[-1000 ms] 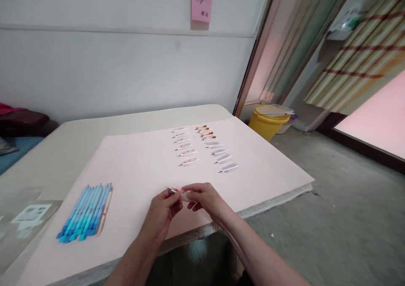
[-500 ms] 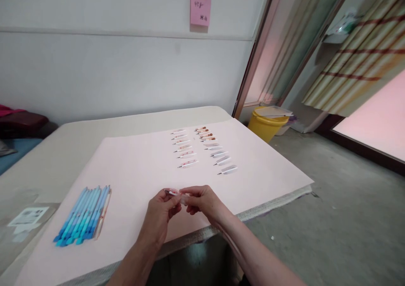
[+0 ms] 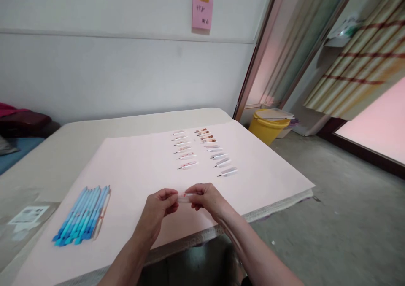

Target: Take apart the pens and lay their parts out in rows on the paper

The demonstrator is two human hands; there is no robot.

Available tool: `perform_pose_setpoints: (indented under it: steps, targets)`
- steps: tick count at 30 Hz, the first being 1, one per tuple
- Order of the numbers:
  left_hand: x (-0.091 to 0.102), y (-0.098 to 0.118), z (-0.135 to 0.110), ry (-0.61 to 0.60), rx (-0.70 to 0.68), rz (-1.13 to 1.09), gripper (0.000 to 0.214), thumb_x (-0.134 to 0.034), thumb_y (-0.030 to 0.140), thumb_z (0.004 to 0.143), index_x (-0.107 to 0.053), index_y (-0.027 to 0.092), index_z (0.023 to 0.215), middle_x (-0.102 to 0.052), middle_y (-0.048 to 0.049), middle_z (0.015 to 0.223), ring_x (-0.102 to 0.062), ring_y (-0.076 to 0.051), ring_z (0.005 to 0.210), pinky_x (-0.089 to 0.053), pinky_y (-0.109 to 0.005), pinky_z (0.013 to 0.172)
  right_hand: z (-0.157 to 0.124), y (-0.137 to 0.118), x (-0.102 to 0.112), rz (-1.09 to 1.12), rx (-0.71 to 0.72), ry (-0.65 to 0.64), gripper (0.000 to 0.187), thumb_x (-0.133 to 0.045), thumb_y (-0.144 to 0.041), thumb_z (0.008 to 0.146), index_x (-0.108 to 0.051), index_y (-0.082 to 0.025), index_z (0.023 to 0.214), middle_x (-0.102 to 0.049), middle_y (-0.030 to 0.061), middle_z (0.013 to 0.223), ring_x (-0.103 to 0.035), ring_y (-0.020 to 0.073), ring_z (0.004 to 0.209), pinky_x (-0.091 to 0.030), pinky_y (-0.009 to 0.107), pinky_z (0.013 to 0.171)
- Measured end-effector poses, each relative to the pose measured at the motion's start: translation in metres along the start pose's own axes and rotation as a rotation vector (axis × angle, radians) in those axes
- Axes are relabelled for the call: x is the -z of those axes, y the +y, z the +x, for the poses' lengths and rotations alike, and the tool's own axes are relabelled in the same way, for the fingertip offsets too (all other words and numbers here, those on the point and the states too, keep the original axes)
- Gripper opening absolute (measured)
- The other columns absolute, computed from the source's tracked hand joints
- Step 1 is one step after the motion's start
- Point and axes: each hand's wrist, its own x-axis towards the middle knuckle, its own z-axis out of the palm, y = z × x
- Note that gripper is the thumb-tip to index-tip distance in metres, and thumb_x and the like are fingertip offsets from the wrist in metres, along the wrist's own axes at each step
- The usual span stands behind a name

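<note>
Between my two hands, just above the near part of the pink sheet, is a short clear pen barrel with a small red pattern. My left hand pinches its left end between thumb and fingers. The fingers of my right hand are closed on its right end. Both ends are hidden by fingertips. Beyond my hands lie two columns of pen front pieces with dark tips pointing left: red-patterned ones on the left, grey ones and brown-ended ones on the right.
A bundle of blue pen bodies lies at the left, a beige one along its right side. They rest on a pink sheet over a pale table. A yellow bin stands on the floor past the table's right edge.
My hands have drawn slightly apart, so the clear barrel shows level between them. The tip that stuck out at my left fingers is out of sight. The laid-out pieces have not moved.
</note>
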Motion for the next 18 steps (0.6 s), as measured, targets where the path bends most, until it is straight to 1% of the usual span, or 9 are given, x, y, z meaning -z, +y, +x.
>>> perform_pose_setpoints:
  steps: [4,10,11,13,15,16,17,18]
  targets:
    - [0.001,-0.003,0.005,-0.023,0.034,-0.064,0.029,-0.076,0.027,0.058,-0.07,0.012,0.082,-0.066,-0.0083,0.076,-0.058,-0.012,0.063,-0.048,-0.026,0.065,0.003,0.0,0.001,-0.001,-0.001,0.054,0.014,-0.066,-0.019,0.061,-0.064,-0.011,0.072,-0.056,-0.0015,0.05,-0.05,0.0091,0.046,-0.037,0.022,0.046]
    - [-0.001,-0.005,0.008,0.005,0.024,-0.047,0.028,-0.075,0.027,0.062,-0.069,0.01,0.084,-0.066,-0.0072,0.074,-0.057,-0.01,0.06,-0.048,-0.023,0.063,-0.001,-0.002,-0.002,0.018,0.024,0.095,0.013,-0.062,-0.017,0.062,-0.062,-0.011,0.074,-0.054,-0.0024,0.052,-0.049,0.0086,0.046,-0.04,0.023,0.048]
    - [-0.002,-0.006,0.009,0.005,0.022,-0.062,0.028,-0.074,0.026,0.062,-0.069,0.01,0.084,-0.066,-0.0071,0.075,-0.057,-0.01,0.06,-0.048,-0.023,0.063,-0.002,-0.002,-0.002,0.025,0.025,0.103,0.017,-0.062,-0.017,0.062,-0.061,-0.011,0.078,-0.055,-0.002,0.054,-0.051,0.0089,0.047,-0.041,0.024,0.05]
    - [-0.003,-0.007,0.011,0.015,0.023,-0.098,0.026,-0.074,0.025,0.062,-0.069,0.01,0.083,-0.067,-0.0072,0.075,-0.058,-0.009,0.059,-0.048,-0.021,0.061,-0.003,-0.003,-0.002,0.042,0.014,0.109,0.032,-0.063,-0.018,0.063,-0.058,-0.01,0.094,-0.058,0.0002,0.064,-0.055,0.0106,0.053,-0.045,0.025,0.054]
    - [-0.002,-0.009,0.013,0.042,0.03,-0.134,0.025,-0.075,0.021,0.061,-0.068,0.01,0.082,-0.067,-0.0075,0.074,-0.058,-0.009,0.058,-0.049,-0.02,0.058,-0.006,-0.004,0.0,0.007,-0.01,0.098,0.052,-0.064,-0.022,0.065,-0.049,-0.009,0.113,-0.061,0.0042,0.077,-0.059,0.0128,0.059,-0.047,0.027,0.057]
    - [-0.002,-0.01,0.015,0.062,0.035,-0.151,0.024,-0.076,0.018,0.06,-0.068,0.009,0.081,-0.066,-0.0076,0.073,-0.058,-0.009,0.057,-0.049,-0.019,0.057,-0.007,-0.004,0.002,-0.064,-0.009,0.107,0.058,-0.063,-0.023,0.066,-0.044,-0.01,0.12,-0.062,0.0063,0.083,-0.059,0.0137,0.061,-0.048,0.028,0.058]
    - [-0.001,-0.011,0.017,0.087,0.041,-0.165,0.022,-0.075,0.015,0.06,-0.068,0.009,0.08,-0.066,-0.0077,0.072,-0.058,-0.009,0.056,-0.049,-0.019,0.056,-0.009,-0.005,0.002,-0.181,0.004,0.136,0.06,-0.062,-0.025,0.068,-0.041,-0.011,0.123,-0.062,0.0079,0.087,-0.06,0.0146,0.063,-0.048,0.028,0.058]
    - [-0.001,-0.012,0.02,0.117,0.047,-0.174,0.021,-0.074,0.012,0.06,-0.067,0.009,0.079,-0.066,-0.0077,0.071,-0.058,-0.009,0.055,-0.05,-0.019,0.056,-0.012,-0.006,0.003,-0.337,0.026,0.187,0.058,-0.061,-0.025,0.069,-0.042,-0.012,0.122,-0.063,0.0087,0.089,-0.061,0.0159,0.065,-0.047,0.029,0.06]
